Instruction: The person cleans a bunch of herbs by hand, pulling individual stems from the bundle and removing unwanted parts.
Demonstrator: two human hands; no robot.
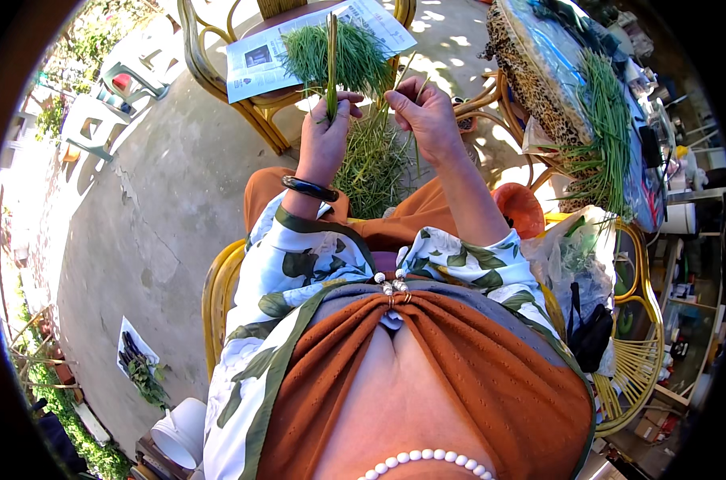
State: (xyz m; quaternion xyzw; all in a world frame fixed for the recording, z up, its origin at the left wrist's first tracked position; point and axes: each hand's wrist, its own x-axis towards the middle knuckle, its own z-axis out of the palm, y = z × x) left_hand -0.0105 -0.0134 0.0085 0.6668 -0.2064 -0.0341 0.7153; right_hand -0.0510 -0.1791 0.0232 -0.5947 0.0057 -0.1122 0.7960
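My left hand [324, 135], with a dark bangle at the wrist, grips an upright green and yellowish plant stalk [331, 66]. To its right, my right hand [426, 117] pinches a few thin green blades [408, 65] between thumb and forefinger. Behind the stalk, a heap of long, thin green leaves, perhaps chives [363, 57], lies on a newspaper [252, 66] spread over a rattan chair [210, 66]. Below my hands, a loose pile of green and yellowed trimmings [372, 171] sits between my knees; its support is hidden.
At right, more long green leaves [606, 126] hang over the edge of a covered table [555, 78]. An orange-red bowl [519, 209] and a clear plastic bag [564, 252] are near my right side. Dark long vegetables [133, 351] and a white bucket [183, 432] are at lower left.
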